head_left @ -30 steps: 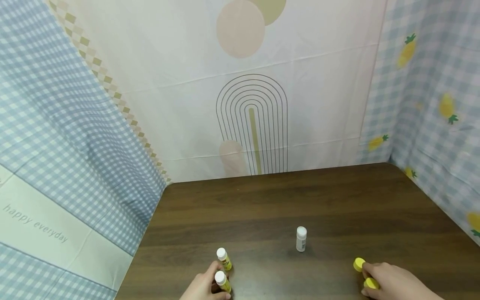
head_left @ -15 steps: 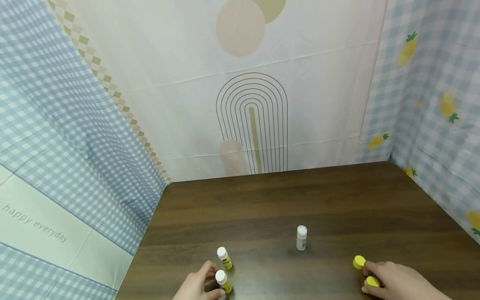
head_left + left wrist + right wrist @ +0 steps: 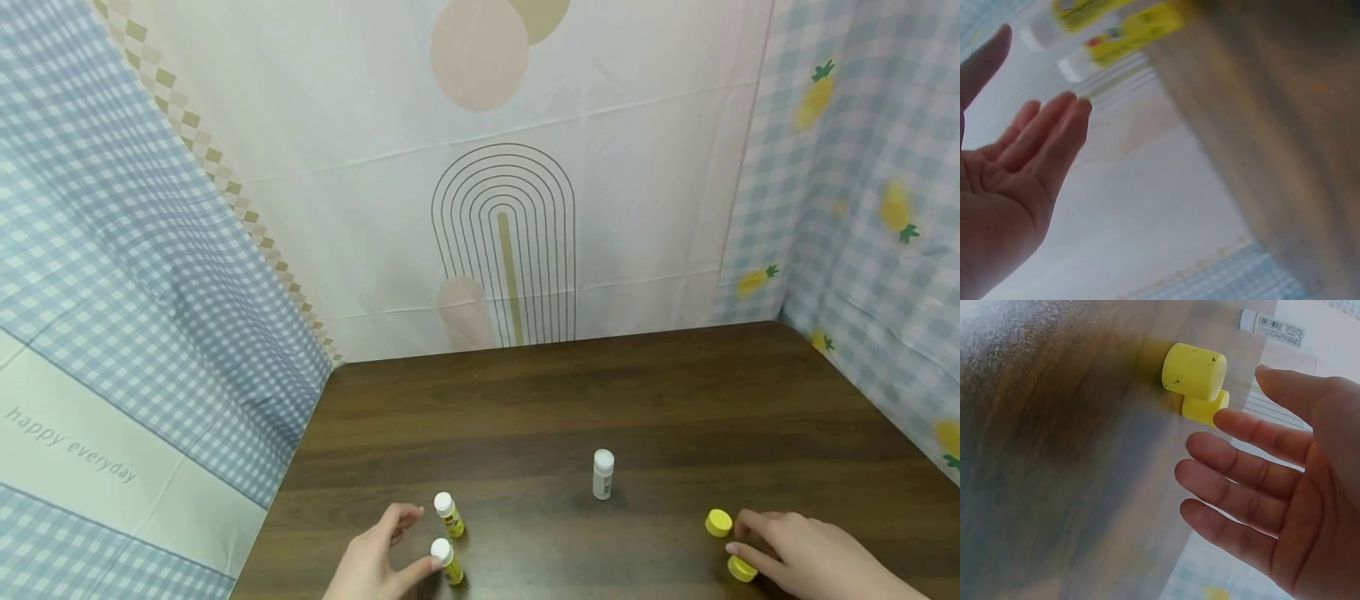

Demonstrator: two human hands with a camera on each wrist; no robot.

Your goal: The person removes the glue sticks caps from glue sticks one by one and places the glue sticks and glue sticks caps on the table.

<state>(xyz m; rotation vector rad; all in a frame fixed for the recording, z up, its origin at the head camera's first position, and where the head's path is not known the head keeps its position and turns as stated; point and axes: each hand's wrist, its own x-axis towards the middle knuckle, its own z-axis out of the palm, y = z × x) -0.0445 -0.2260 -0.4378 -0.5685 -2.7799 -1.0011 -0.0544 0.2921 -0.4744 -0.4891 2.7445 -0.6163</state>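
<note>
Two upright glue sticks with white caps and yellow labels, a far one (image 3: 450,515) and a near one (image 3: 448,563), stand on the table in the head view. My left hand (image 3: 375,554) is just left of them, thumb and fingers spread; the thumb tip lies by the near stick's cap, and I cannot tell whether it touches. Two short yellow cylinders, a far one (image 3: 718,523) and a near one (image 3: 742,569), stand by my right hand (image 3: 806,550). Its fingers are extended in the right wrist view (image 3: 1260,469), holding nothing. The fingertips overlap the cylinders' edges.
A white tube (image 3: 603,475) with a barcode label stands upright between the two pairs. The dark wood table (image 3: 540,400) ends at a white cloth (image 3: 360,225) behind it. Checked cloths hang at the left (image 3: 187,275) and right (image 3: 862,250).
My left hand has loosened from around the near glue stick and drawn left, its fingers spreading. My right hand has let go of the yellow cylinders and shifted slightly right. The objects stay in place.
</note>
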